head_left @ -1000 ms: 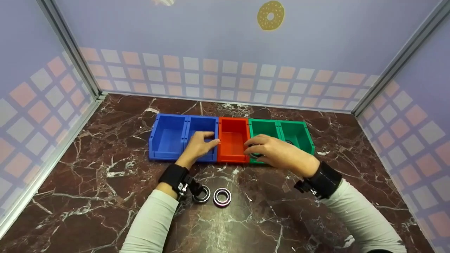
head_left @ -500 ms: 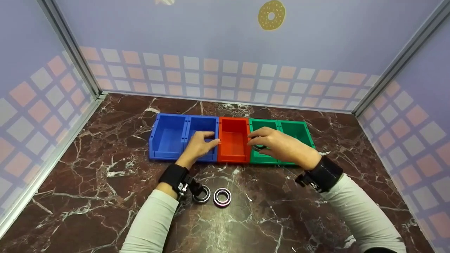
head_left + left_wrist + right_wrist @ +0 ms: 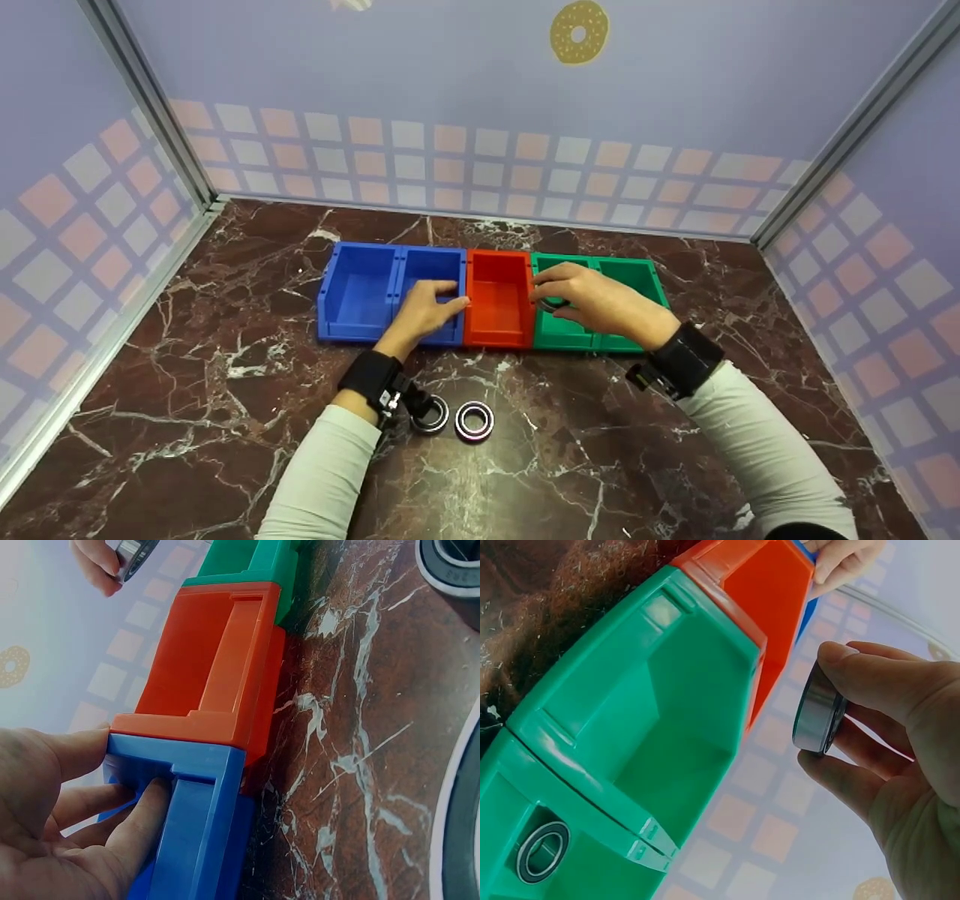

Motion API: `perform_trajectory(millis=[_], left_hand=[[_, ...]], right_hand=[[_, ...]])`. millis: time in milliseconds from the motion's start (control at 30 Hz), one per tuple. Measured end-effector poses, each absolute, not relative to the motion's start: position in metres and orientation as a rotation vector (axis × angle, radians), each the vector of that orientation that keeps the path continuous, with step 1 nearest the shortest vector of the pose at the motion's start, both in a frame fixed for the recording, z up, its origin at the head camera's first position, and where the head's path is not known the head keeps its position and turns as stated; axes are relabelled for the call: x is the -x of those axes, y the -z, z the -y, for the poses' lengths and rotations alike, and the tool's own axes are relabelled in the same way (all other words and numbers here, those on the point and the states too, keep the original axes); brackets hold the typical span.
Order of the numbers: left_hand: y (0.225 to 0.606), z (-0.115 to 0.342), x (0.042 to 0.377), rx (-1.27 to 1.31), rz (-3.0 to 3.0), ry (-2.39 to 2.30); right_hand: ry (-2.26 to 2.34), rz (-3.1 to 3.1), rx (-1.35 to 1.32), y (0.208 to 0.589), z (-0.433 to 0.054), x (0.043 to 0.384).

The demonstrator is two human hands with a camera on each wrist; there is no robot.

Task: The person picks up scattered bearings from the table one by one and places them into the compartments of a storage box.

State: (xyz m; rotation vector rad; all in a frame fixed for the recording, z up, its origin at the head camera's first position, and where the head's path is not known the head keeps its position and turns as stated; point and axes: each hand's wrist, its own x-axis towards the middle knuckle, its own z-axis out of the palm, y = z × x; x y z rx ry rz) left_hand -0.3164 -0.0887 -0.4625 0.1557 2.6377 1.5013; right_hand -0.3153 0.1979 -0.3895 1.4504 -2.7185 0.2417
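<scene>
I'm watching the right hand [image 3: 900, 739] first: its thumb and fingertips are pinching a metal bearing [image 3: 819, 712] by the edge, and the hand is holding it up in the air, apart from every bin. Right below the grip, the inner green bin [image 3: 592, 675] is lying with its mouth upward. On the little-finger side of the grip, the outer green bin [image 3: 634, 277] is adjoining it, and another bearing ring [image 3: 522, 859] is resting inside.

Just left of the grip, I'm seeing the red bin [image 3: 499, 300], and past that the inner blue bin [image 3: 431, 262], where the left hand [image 3: 421, 313] is resting. Its fingers are reaching inside and its thumb is touching the rim beside the red bin — whether it's really pinching the wall, I can't tell from here. The outer blue bin [image 3: 360, 292] is ending the row, farthest left of the held piece.

Nearer the person than the grip, two more bearings are lying flat on the marbled tabletop [image 3: 555, 480]: a purple-tinged ring [image 3: 474, 434] and, just left of it, a grey ring [image 3: 431, 430] — partly hidden behind the left wrist camera [image 3: 417, 400]. Beyond the bins, the tile-patterned back wall [image 3: 450, 60] is standing.
</scene>
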Motion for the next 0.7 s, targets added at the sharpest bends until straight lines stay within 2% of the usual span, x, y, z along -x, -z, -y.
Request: perform_trajectory(millis=[700], left_hand=[[0.463, 0.089, 0.317, -0.147, -2.641, -1.502]], right_hand=[[-0.274, 2.801, -1.395, 0.401, -0.205, 0.337]])
